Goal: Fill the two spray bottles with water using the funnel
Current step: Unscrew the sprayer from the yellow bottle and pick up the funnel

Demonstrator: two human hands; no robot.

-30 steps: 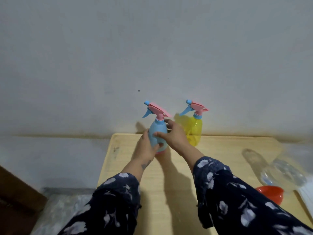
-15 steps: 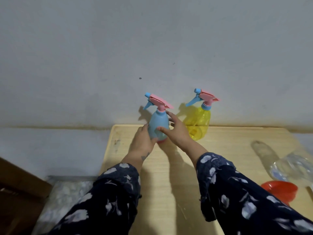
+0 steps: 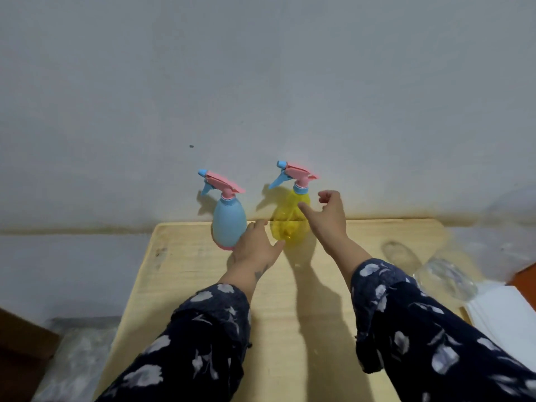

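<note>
Two spray bottles stand at the far edge of the wooden table (image 3: 203, 288), both with pink trigger heads on. The blue spray bottle (image 3: 228, 224) stands free on the left. To its right is the see-through yellow spray bottle (image 3: 285, 224). My left hand (image 3: 253, 248) is open between the two, fingertips close to the yellow bottle's base. My right hand (image 3: 329, 216) is open at the yellow bottle's right side, fingers spread near its neck, gripping nothing. The funnel (image 3: 523, 275) shows only as an orange-red corner at the right edge.
A clear plastic bottle (image 3: 446, 281) lies on its side at the right of the table. A white sheet (image 3: 504, 314) sits at the right front. A grey wall rises directly behind the bottles. The table's left edge drops to the floor.
Both hands let go of the blue bottle and moved right toward the yellow one. The view shifted, so the blue bottle now appears further left.
</note>
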